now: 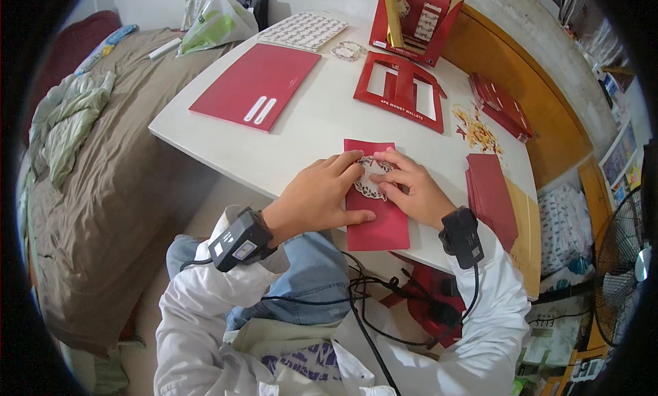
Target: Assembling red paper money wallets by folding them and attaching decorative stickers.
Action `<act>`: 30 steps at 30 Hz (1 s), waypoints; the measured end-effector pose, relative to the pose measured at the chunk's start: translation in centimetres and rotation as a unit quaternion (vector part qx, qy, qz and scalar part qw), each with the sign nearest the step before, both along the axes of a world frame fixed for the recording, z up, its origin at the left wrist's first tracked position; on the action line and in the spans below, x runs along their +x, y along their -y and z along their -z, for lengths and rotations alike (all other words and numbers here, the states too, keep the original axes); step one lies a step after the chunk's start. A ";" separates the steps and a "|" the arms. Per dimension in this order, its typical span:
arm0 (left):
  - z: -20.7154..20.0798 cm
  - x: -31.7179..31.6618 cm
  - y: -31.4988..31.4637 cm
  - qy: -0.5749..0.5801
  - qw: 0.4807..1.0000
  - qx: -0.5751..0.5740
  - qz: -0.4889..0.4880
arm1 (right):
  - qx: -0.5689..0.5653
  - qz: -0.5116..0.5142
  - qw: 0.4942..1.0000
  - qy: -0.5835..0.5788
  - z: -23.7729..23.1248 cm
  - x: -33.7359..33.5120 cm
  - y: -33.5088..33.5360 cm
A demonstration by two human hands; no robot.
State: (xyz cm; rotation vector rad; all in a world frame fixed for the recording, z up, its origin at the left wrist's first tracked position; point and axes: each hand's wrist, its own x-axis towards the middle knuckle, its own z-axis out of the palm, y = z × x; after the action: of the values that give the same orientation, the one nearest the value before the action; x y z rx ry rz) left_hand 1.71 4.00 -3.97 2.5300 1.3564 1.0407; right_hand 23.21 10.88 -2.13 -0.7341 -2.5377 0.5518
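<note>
A red paper money envelope [378, 230] lies lengthwise at the near edge of the white table. On its upper part sits a round, pale cut-out ornament [374, 185] with a dark patterned rim. My left hand [317, 192] lies over the envelope's left side, fingers stretched out, fingertips at the ornament's upper left and thumb flat on the red paper below. From the right, my right hand [419, 194] rests its spread, slightly bent fingers on the ornament. Both palms face down, and parts of the ornament are hidden under the fingers.
Around the white table [226, 146] are a red folder [253, 84], a patterned sheet [303, 31], another ornament [348, 51], a red cardboard frame [401, 91], an open red box [415, 19], small red-yellow pieces [476, 129] and dark red envelopes [491, 197]. Black cables [360, 279] hang over my lap.
</note>
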 end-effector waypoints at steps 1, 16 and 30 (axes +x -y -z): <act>0.0 0.0 0.0 -0.004 1.000 0.010 0.003 | 0.001 -0.001 1.000 -0.001 -0.1 0.0 0.0; -0.5 0.1 0.4 0.027 0.999 -0.023 0.003 | 0.002 0.112 0.993 -0.034 -2.3 0.8 2.5; -0.7 -1.2 4.1 -0.080 0.984 0.091 0.127 | -0.023 0.167 0.985 0.030 -1.5 1.3 6.5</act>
State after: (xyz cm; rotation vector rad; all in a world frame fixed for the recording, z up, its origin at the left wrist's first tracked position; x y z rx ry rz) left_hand 0.47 -0.08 -3.26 2.8809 0.9709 0.9692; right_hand 24.49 4.37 -0.65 -1.1788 -2.3874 0.4804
